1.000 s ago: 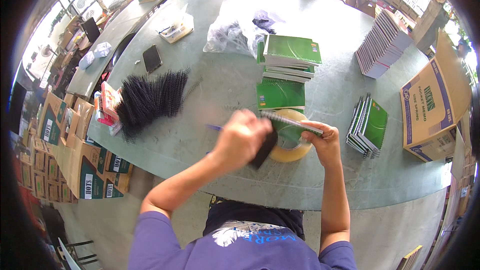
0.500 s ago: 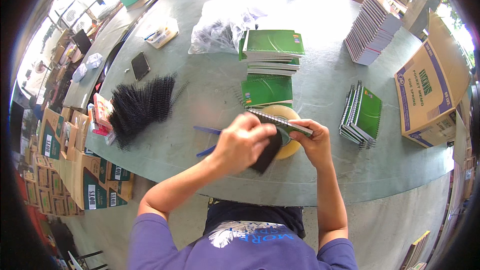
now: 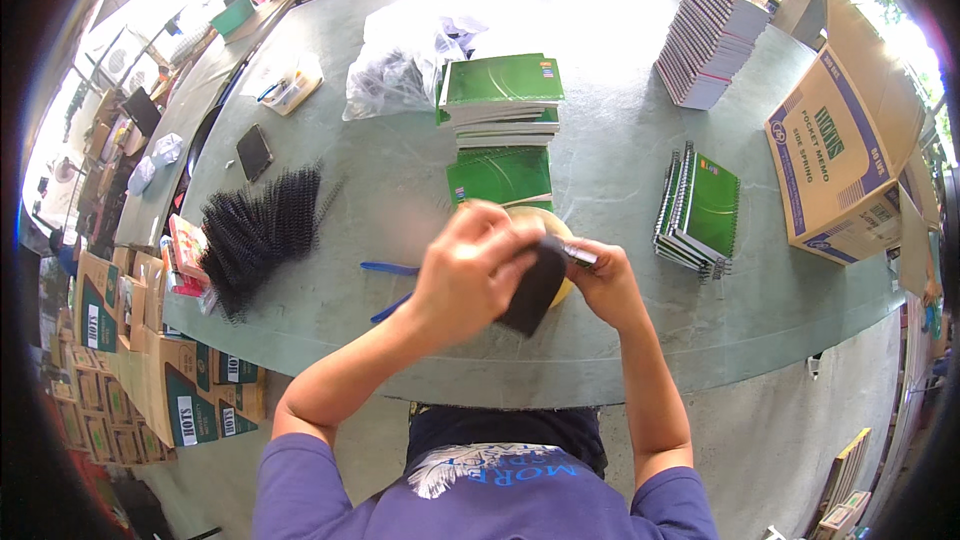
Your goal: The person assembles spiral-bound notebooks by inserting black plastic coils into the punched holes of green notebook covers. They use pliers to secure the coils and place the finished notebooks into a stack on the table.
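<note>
My right hand (image 3: 605, 278) pinches the end of a small spiral notebook (image 3: 581, 255), held edge-on over a yellow round thing (image 3: 551, 223). My left hand (image 3: 470, 265) is closed, its fingers bent at the notebook's other end; what they pinch is hidden. A black flat piece (image 3: 533, 292) hangs beside these fingers, partly covered by them. Just left of it, two blue handles (image 3: 388, 268) of a tool stick out on the table. Beyond my hands lies a stack of green notebooks (image 3: 500, 177), with a taller green pile (image 3: 503, 80) behind.
Black plastic spiral coils (image 3: 258, 230) are heaped on the left, by a phone (image 3: 254, 152). Spiral-bound notebooks (image 3: 708, 205) lean together on the right, with a tall notebook stack (image 3: 710, 35) behind. A cardboard box (image 3: 835, 155) stands at the right edge, a clear plastic bag (image 3: 395, 70) at the back.
My left hand has moved up to the notebook's end and now covers most of its spiral edge. The notebook has turned in my right hand. The whole view has shifted slightly.
</note>
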